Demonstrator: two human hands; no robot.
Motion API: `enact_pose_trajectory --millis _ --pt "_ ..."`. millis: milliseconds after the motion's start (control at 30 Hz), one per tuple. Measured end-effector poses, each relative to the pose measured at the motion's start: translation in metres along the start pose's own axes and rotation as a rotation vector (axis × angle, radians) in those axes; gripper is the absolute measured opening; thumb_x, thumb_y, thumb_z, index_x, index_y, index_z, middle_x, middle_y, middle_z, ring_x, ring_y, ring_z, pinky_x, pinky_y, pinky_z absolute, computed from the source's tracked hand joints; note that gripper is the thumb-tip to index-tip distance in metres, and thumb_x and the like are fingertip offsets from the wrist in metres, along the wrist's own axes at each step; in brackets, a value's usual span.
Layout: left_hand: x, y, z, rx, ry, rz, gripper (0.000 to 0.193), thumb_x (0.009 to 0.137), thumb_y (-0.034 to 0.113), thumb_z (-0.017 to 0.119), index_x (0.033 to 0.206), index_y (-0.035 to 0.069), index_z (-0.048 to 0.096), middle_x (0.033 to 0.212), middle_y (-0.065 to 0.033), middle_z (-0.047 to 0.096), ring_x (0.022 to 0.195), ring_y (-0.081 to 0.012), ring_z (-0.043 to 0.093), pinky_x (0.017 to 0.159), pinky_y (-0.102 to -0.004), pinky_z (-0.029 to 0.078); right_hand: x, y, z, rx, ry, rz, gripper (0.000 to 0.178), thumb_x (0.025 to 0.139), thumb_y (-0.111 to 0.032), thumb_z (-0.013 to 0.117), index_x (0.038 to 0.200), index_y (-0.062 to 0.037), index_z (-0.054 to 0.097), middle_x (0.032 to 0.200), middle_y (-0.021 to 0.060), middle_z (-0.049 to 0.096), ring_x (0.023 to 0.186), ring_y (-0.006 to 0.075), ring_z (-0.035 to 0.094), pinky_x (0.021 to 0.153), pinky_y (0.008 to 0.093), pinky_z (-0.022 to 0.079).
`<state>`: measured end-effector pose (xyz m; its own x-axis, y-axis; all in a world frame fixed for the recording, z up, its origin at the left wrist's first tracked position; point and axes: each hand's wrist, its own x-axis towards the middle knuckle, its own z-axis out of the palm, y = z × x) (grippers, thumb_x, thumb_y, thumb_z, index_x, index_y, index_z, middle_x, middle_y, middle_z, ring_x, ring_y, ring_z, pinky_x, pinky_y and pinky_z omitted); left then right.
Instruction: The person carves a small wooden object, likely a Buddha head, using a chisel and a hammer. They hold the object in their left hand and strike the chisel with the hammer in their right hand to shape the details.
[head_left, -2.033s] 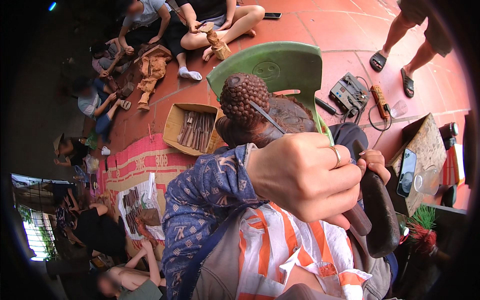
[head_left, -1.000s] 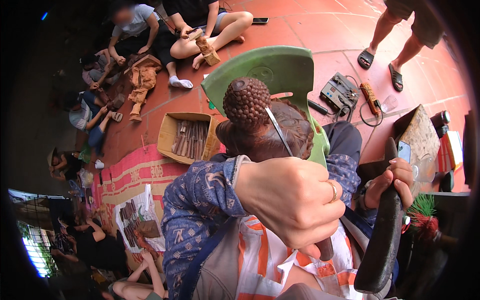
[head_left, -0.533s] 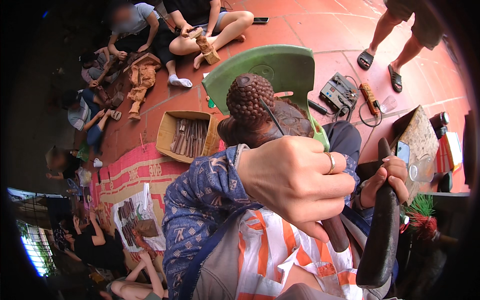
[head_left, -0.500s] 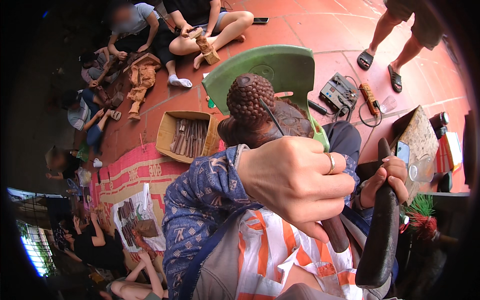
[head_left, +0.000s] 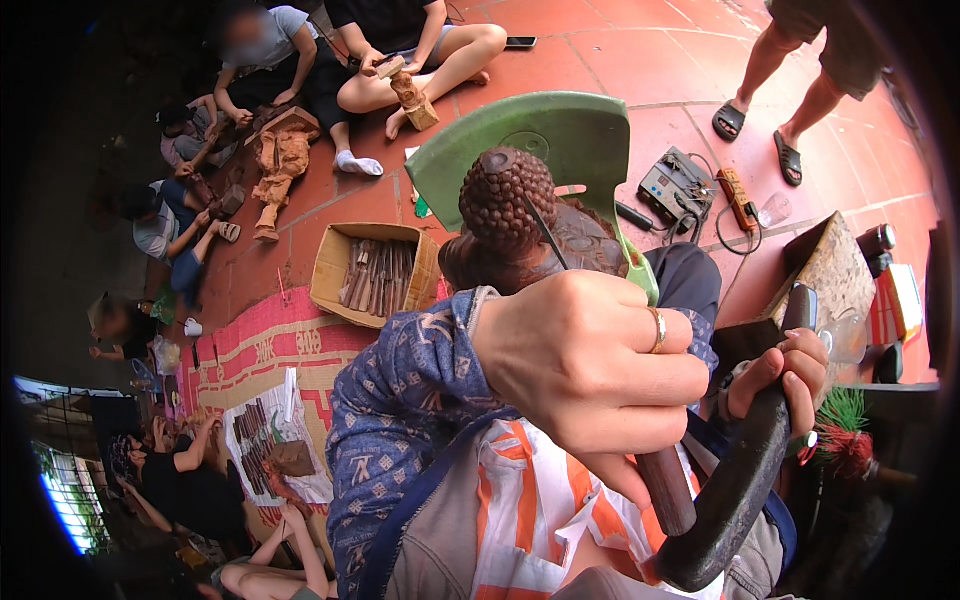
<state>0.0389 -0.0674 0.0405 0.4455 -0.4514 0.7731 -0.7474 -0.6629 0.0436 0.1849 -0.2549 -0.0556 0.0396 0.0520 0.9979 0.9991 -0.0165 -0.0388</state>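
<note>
My left hand [head_left: 590, 360], a ring on one finger, is closed round a wood chisel [head_left: 668, 490]. Its thin blade slants up to the knobbed head of a dark carved wooden statue [head_left: 506, 200], the tip at or close to the carving. In my right hand [head_left: 795, 385] is a dark wooden mallet [head_left: 735, 490], curved like a club. The mallet's thick end lies right by the butt of the chisel handle; whether they touch I cannot tell. Behind the statue rises a green plastic chair [head_left: 450, 160]. My left hand hides part of the chisel.
A cardboard box [head_left: 330, 260] of chisels stands to the left, near more tools on white paper [head_left: 305, 440]. At right are a control box [head_left: 675, 190], a power strip [head_left: 738, 195] and a wooden block [head_left: 840, 280]. Several people sit at far left; another stands at far right.
The mallet has swung left and inward, its thick end now at the chisel's butt. My right hand turned with it. The chisel and my left hand have hardly moved.
</note>
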Motion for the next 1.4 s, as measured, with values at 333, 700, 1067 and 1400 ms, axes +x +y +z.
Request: enact_pose_trajectory --millis 333,700,1067,1400 --pt "0.014 0.038 0.005 0.206 -0.128 0.083 0.023 0.059 0.028 0.062 0.067 0.009 0.051 0.066 0.0000 0.041 0.061 -0.0126 0.049 0.043 -0.0245 0.032 -0.021 0.016 0.005 0.308 0.044 0.197 0.026 0.093 -0.006 0.059 0.100 -0.0089 0.034 0.076 0.0084 0.047 0.063 0.0199 0.044 0.060 0.0369 0.046" --pt "0.001 0.037 0.045 0.294 -0.007 -0.582 0.028 0.072 0.008 0.067 0.099 0.006 0.059 0.079 -0.0052 0.050 0.063 -0.0165 0.056 0.052 -0.0266 0.048 -0.108 0.009 0.024 0.592 -0.421 1.347 0.021 0.081 -0.002 0.070 0.097 -0.0017 0.056 0.080 0.0024 0.058 0.068 0.0110 0.053 0.063 0.0255 0.044" --pt "-0.067 0.081 0.024 0.352 0.076 -0.832 0.034 0.077 0.031 0.072 0.106 0.014 0.066 0.073 -0.0037 0.051 0.057 -0.0210 0.060 0.047 -0.0322 0.045 -0.226 0.008 0.045 0.509 -1.187 1.033 0.038 0.087 -0.013 0.067 0.118 0.0010 0.050 0.100 0.0118 0.059 0.088 0.0201 0.057 0.079 0.0335 0.047" --pt "-0.098 0.074 0.023 0.200 0.172 -0.818 0.036 0.075 0.022 0.074 0.102 0.006 0.057 0.078 -0.0079 0.051 0.065 -0.0283 0.059 0.057 -0.0388 0.049 -0.213 0.044 0.033 0.233 -1.271 0.561 0.046 0.089 -0.017 0.069 0.125 0.0023 0.048 0.100 0.0109 0.056 0.093 0.0213 0.055 0.080 0.0342 0.046"
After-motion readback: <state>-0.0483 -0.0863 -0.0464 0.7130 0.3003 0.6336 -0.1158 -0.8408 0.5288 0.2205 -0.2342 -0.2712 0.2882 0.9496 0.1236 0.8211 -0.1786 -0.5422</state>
